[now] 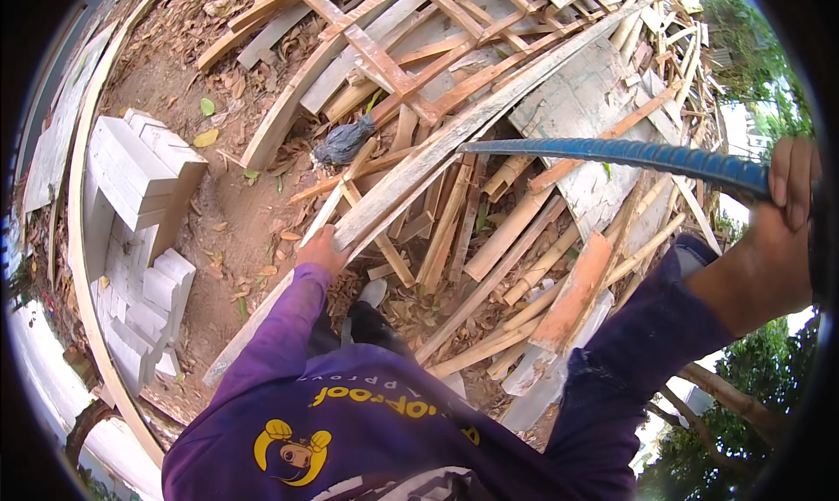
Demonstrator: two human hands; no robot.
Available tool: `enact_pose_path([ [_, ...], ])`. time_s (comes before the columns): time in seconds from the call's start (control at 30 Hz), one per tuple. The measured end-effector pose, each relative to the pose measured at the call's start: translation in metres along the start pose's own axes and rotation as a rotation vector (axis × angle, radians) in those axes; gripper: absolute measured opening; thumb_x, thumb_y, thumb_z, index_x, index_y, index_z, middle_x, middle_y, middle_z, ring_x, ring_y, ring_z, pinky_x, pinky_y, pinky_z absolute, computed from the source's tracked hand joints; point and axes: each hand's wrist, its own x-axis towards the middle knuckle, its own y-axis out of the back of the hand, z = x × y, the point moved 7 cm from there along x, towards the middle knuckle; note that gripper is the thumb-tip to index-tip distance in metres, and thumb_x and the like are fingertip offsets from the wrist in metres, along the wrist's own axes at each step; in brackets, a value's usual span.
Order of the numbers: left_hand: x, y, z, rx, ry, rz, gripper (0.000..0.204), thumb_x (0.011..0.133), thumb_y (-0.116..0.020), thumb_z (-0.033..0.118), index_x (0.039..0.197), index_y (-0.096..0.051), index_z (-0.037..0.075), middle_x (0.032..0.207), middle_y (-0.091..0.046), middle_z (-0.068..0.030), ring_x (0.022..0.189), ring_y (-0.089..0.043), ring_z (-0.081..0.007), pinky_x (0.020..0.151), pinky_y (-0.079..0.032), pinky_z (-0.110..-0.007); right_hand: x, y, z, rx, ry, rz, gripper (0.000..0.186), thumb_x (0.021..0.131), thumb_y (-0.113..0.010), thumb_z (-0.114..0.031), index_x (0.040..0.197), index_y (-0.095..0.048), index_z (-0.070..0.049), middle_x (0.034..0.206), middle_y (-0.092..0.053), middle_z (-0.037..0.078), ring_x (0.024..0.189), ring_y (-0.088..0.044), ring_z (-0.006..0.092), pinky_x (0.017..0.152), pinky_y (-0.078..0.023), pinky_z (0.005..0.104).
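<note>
A long, weathered white wooden beam [454,143] runs slantwise from near my body up to the far right. My left hand [323,250] is closed around its near stretch. At the right, raised high, my right hand [791,182] grips a blue ribbed metal pry bar [612,151]. The bar reaches leftward across the view, and its thin tip appears at the beam's side; whether it touches the wood I cannot tell. A grey-blue bundle [344,141] lies on the ground beyond my left hand.
Broken boards and sticks [524,239] lie heaped below and right of the beam. A peeling white panel [585,108] rests among them. White blocks [140,178] are stacked at the left, beside a long curved-looking plank [77,239]. Dry leaves cover the dirt [240,213].
</note>
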Motion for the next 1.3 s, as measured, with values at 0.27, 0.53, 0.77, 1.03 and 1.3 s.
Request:
enact_pose_path([
  [0.27,0.009,0.010,-0.010,0.070,0.013,-0.026,0.071,0.089,-0.067,0.065,0.131,-0.059,0.008,0.112,-0.074,-0.0204,0.103,-0.072,-0.0391,0.089,-0.057,-0.050,-0.008,-0.078,0.028,0.386,-0.149,0.202,0.014,0.092,-0.065,-0.011,0.090,-0.066,0.003,0.058,-0.036,0.001,0.043,-0.033,0.0107,0.044,-0.029,0.0285],
  [0.53,0.040,0.030,-0.021,0.044,-0.100,0.119,0.077,0.090,-0.066,0.066,0.139,-0.058,0.008,0.115,-0.073,-0.0252,0.103,-0.072,-0.0398,0.089,-0.057,-0.049,0.014,-0.130,0.034,0.343,-0.170,0.148,0.035,0.101,-0.054,-0.013,0.070,-0.037,-0.013,0.058,-0.031,0.000,0.047,-0.030,0.0104,0.051,-0.032,0.0293],
  [0.77,0.039,0.028,-0.041,0.042,-0.071,0.019,0.078,0.091,-0.061,0.070,0.139,-0.058,0.009,0.123,-0.071,-0.0232,0.109,-0.070,-0.0393,0.094,-0.055,-0.048,-0.058,-0.067,0.004,0.338,-0.275,0.145,0.045,0.110,-0.037,-0.024,0.066,-0.034,-0.016,0.055,-0.031,-0.002,0.044,-0.026,0.0096,0.046,-0.030,0.0294],
  [1.03,0.040,0.025,-0.028,0.063,-0.076,-0.037,0.068,0.090,-0.067,0.062,0.129,-0.062,0.006,0.115,-0.073,-0.0217,0.108,-0.070,-0.0395,0.095,-0.055,-0.048,-0.116,0.006,-0.003,0.216,-0.307,0.341,0.054,0.111,-0.031,-0.024,0.058,-0.031,-0.019,0.051,-0.026,-0.001,0.044,-0.023,0.0126,0.049,-0.029,0.0302],
  [1.3,0.019,0.010,-0.009,0.013,-0.090,0.015,0.062,0.092,-0.066,0.058,0.127,-0.061,0.006,0.114,-0.073,-0.0213,0.104,-0.072,-0.0387,0.092,-0.057,-0.048,-0.116,0.019,-0.004,0.290,-0.267,0.143,0.044,0.111,-0.036,-0.022,0.067,-0.031,-0.019,0.054,-0.027,-0.002,0.046,-0.028,0.0105,0.051,-0.032,0.0304],
])
